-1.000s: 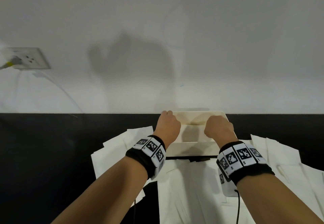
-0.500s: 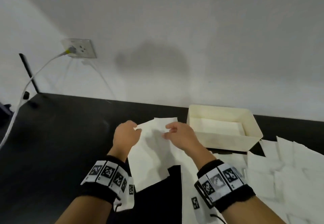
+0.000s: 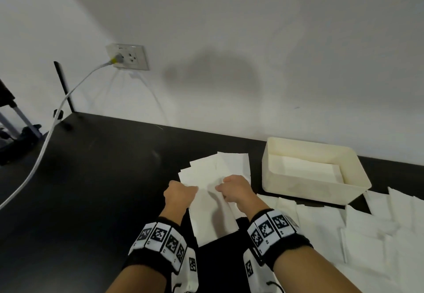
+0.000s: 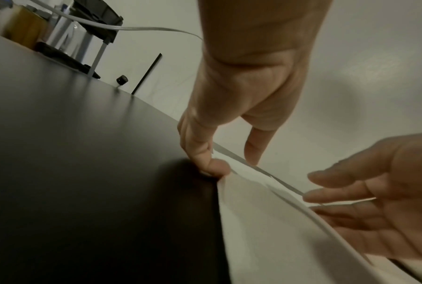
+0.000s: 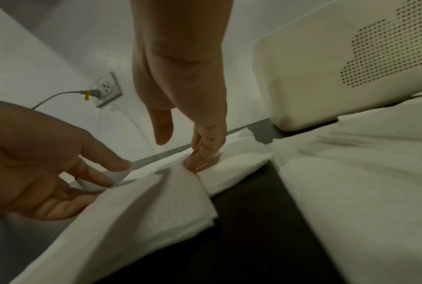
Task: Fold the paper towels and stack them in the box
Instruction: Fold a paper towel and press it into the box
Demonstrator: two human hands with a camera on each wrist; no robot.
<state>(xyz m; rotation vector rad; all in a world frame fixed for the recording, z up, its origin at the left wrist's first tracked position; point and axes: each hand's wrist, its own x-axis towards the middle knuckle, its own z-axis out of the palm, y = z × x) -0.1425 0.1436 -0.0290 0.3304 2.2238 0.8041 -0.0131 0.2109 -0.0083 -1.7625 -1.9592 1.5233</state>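
Note:
A white paper towel (image 3: 213,219) lies on the black table (image 3: 103,189), left of the cream box (image 3: 305,191). My left hand (image 3: 183,191) pinches a thin layer at the towel's left edge; the left wrist view shows that layer (image 4: 239,159) running between thumb and curled fingers (image 4: 209,163). My right hand (image 3: 234,189) grips the towel near its middle, fingers (image 5: 202,153) curled into a crease and thumb held apart. A flat folded towel (image 3: 302,166) lies inside the box.
Several loose unfolded towels (image 3: 378,235) cover the table in front of and to the right of the box. A wall socket (image 3: 126,57) with a grey cable (image 3: 46,141) and a black rod (image 3: 64,86) are at the back left. Dark equipment (image 3: 13,120) stands far left.
A second ago both hands were down in the box. They have come out and moved left to a loose towel, which they now hold low over the table.

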